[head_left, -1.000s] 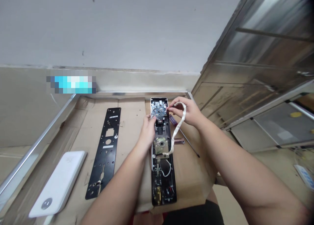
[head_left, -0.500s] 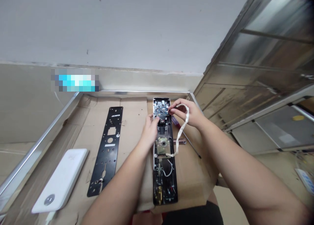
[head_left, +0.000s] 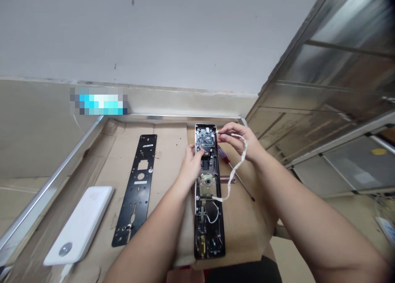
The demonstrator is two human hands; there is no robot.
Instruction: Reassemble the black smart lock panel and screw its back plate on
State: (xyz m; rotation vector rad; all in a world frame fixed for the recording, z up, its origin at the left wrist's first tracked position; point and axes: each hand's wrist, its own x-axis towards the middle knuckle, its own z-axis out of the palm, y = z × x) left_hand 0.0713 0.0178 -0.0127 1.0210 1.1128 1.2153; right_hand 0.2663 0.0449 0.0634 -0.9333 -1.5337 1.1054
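Note:
A long black housing (head_left: 210, 217) lies lengthwise on the cardboard, its inside facing up. At its far end sits a blue circuit board (head_left: 205, 138); a square yellowish part (head_left: 207, 185) is near its middle. My left hand (head_left: 191, 163) grips the housing's left edge, thumb over the rim below the board. Beside the board on the right, my right hand (head_left: 240, 139) pinches the dark end of a white wrapped cable (head_left: 236, 168), its tip just off the housing's edge. The cable loops down to the yellowish part.
A black perforated plate (head_left: 135, 196) and a white power bank (head_left: 82, 225) lie to the left on cardboard (head_left: 166, 151). A screwdriver (head_left: 240, 178) lies right of the housing. A metal rim (head_left: 55, 172) borders the work surface.
My right hand has drawn the cable end slightly away from the board to the right, and more of the end shows. The whole view has shifted a little.

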